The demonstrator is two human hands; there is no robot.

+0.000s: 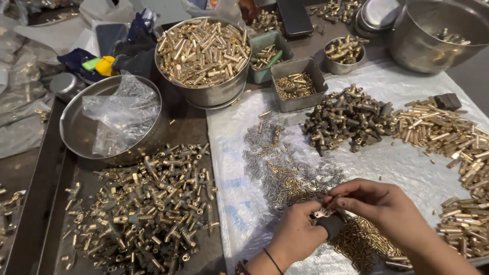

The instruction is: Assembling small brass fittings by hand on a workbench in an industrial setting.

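Where both hands meet, left hand, right hand, pinching small fitting

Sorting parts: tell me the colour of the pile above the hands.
Dark grey pile, head view.

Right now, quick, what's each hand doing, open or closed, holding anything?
Left hand: closed on a dark grey fitting.
Right hand: fingertips pinched on a small silver part at the fitting's top.

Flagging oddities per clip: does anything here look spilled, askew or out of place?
Little stands out. A few brass pieces lie loose between the steel bowl of brass tubes and the white sheet. A crumpled plastic bag sits in the otherwise empty steel pan.
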